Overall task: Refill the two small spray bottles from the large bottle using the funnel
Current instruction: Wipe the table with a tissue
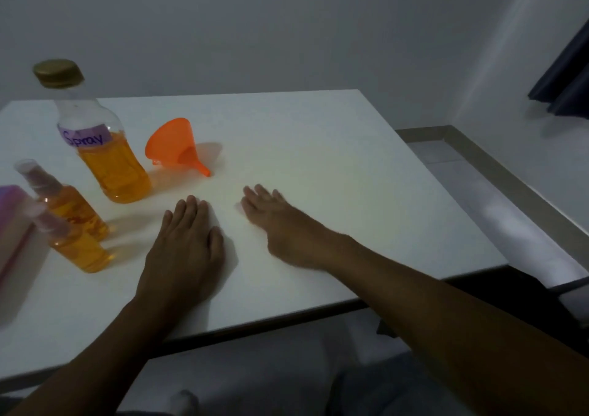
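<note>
Both hands, left hand (183, 240) and right hand (280, 221), lie flat on the white table (350, 192), each grip open and empty. At ten o'clock of them stand the clear gold-capped large bottle (102, 141) of orange liquid and two small clear spray bottles (68, 211); the orange plastic funnel (173, 146) lies tipped at twelve o'clock.

I see both hands flat on the white surface (318, 167), palms down and empty: my left hand (185, 243) near the two small spray bottles (76, 224), my right hand (280, 224) further right. The large bottle (102, 148) (gold cap on, purple "Spray" label) stands upright behind them, and the orange funnel (173, 146) lies on its side just beside it.
</note>
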### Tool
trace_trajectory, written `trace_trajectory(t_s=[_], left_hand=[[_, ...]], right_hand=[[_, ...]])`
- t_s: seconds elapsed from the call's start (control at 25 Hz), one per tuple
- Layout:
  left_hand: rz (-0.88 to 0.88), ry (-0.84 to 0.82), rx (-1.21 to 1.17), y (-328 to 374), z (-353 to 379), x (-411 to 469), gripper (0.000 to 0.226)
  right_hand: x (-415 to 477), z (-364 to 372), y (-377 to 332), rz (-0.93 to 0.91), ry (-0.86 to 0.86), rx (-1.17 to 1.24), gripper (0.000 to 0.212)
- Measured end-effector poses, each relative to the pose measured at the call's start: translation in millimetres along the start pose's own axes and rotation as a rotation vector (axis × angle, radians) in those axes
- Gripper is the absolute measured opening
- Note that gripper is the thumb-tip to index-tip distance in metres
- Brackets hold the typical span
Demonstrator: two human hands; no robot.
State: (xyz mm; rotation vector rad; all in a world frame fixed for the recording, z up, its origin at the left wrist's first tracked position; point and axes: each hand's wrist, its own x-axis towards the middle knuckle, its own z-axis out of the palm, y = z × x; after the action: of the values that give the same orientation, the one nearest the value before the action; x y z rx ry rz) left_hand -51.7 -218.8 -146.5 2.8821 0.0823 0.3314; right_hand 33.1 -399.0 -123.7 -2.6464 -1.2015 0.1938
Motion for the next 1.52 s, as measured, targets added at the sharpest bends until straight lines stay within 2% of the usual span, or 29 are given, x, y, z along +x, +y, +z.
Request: trace_trajectory(t_s=[0.08,0.16,0.28,0.36,0.48,0.56,0.68,0.76,0.84,0.92,1.0,1.16,1.24,1.32,1.4,1.52], left_hand=[[0.013,-0.002,-0.01,-1.8,-0.8,-0.4,0.07],[0.016,-0.006,-0.014,0.1,-2.9,-1.9,0.069],[-0.002,-0.004,-0.007,3.0,-3.0,-2.1,0.068],[-0.002,-0.006,0.006,4.1,-3.6,-1.3,0.067],[-0.01,-0.008,0.002,5.9,-4.6,-1.1,0.067],[-0.011,-0.005,-0.014,7.0,-6.8,-1.6,0.067],[-0.007,-0.004,-0.026,7.4,-8.1,-1.9,0.067],[-0.008,-0.007,-0.017,5.1,-7.6,-1.3,0.068],[-0.009,-0.019,-0.002,4.2,-7.3,-1.7,0.069],[0.002,-0.02,0.005,2.8,-6.0,-1.9,0.068],[0.007,-0.01,0.004,2.1,-6.0,-1.9,0.066],[-0.011,-0.01,-0.022,6.7,-8.4,-3.1,0.066],[-0.016,-0.01,-0.029,8.0,-7.7,-2.3,0.067],[-0.019,-0.009,-0.019,7.2,-6.4,-1.4,0.067],[-0.021,-0.007,-0.017,7.3,-5.6,-0.7,0.066],[-0.015,-0.005,-0.024,6.4,-4.2,1.2,0.066]], right_hand=[[-31.8,-4.4,10.6,-0.055,-0.019,0.062,0.09],[-51.2,-15.9,44.1,0.025,0.002,0.042,0.092],[-66.1,-39.0,99.3,0.384,0.137,0.037,0.089],[-56.3,-46.2,129.4,0.618,0.159,-0.007,0.08],[-5.5,-49.1,128.5,0.755,0.167,-0.045,0.062],[30.0,-36.3,94.0,0.694,0.165,-0.002,0.064],[46.5,-2.6,19.8,0.386,0.122,-0.032,0.071],[21.5,9.6,-17.1,0.187,0.088,-0.057,0.074],[-16.9,8.1,-27.3,0.055,0.039,-0.021,0.08],[-48.5,-2.4,-7.3,-0.005,0.017,-0.002,0.086],[-66.0,-12.2,36.2,0.068,0.064,-0.023,0.086],[-79.3,-39.0,130.2,0.532,0.181,-0.028,0.083],[-66.3,-49.4,150.9,0.739,0.178,-0.066,0.077],[-35.8,-49.7,147.6,0.85,0.204,-0.049,0.066],[0.9,-43.7,124.4,0.829,0.229,-0.022,0.059],[36.4,-20.1,66.4,0.544,0.192,0.02,0.068]])
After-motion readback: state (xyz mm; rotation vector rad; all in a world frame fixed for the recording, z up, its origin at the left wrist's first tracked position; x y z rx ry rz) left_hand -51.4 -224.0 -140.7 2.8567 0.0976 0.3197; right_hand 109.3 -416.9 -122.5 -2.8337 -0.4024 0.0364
